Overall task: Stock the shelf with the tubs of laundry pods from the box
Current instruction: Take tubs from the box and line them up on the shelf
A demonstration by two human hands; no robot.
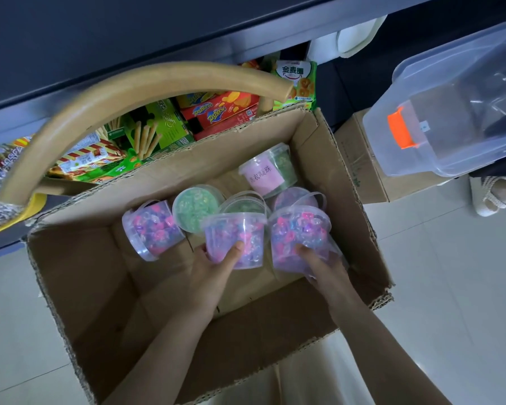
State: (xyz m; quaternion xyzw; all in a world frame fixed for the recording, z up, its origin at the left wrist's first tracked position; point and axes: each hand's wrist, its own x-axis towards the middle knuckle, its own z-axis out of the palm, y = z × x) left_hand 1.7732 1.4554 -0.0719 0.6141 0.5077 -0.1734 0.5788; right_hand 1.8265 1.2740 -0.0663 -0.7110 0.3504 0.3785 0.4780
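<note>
An open cardboard box [94, 287] on the floor holds several clear tubs of laundry pods. My left hand [214, 273] grips a tub of pink and purple pods [237, 235] from below, thumb on its side. My right hand [319, 264] grips a second pink and purple tub [301, 229] beside it. Another pink tub [149, 226] lies tilted at the left. A green tub [196, 206] lies behind it, and a green tub with a pink label [269, 171] rests in the far corner. The dark shelf [100, 39] runs across the top.
Snack boxes [222, 109] and packets fill the low shelf behind the box. A curved wooden chair back [100, 109] arches over it. At the right, a clear plastic bin with an orange latch [450, 118] sits on a smaller carton [360, 159]. Pale tiled floor surrounds.
</note>
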